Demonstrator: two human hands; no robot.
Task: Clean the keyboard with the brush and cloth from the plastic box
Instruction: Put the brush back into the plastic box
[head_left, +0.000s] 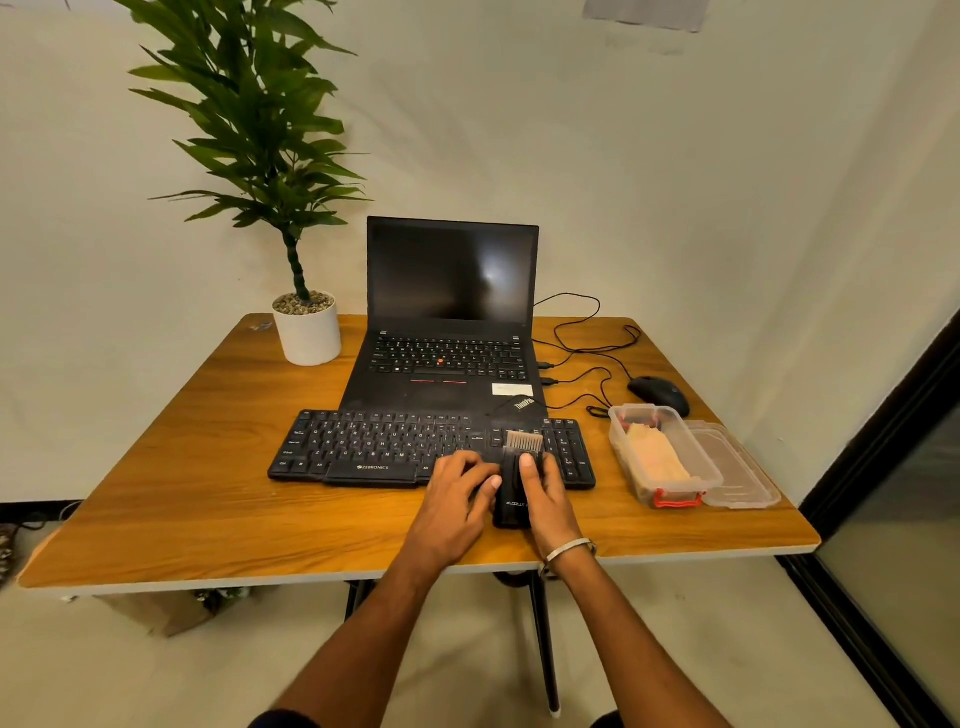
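The brush (517, 478) is lying across the near right part of the keyboard (415, 447), its pale bristles pointing away from the fingers and its black handle reaching back over the bench (208, 509) edge side. The right hand (545, 493) is gripping the handle, thumb pressing on top; the left hand (457, 499) is curling against the handle's other side, its thumb touching it. The brush looks light and stiff in the handle, soft at the bristles, so it is probably best held low on the handle, clear of the bristles. The cloth (657, 457), soft and limp, is sitting folded in the plastic box (665, 452), just right of the fingers, with the lid (737, 467) lying beside it. Beyond the fingers a laptop (449, 322) is standing open, a mouse (660, 395) to its right.
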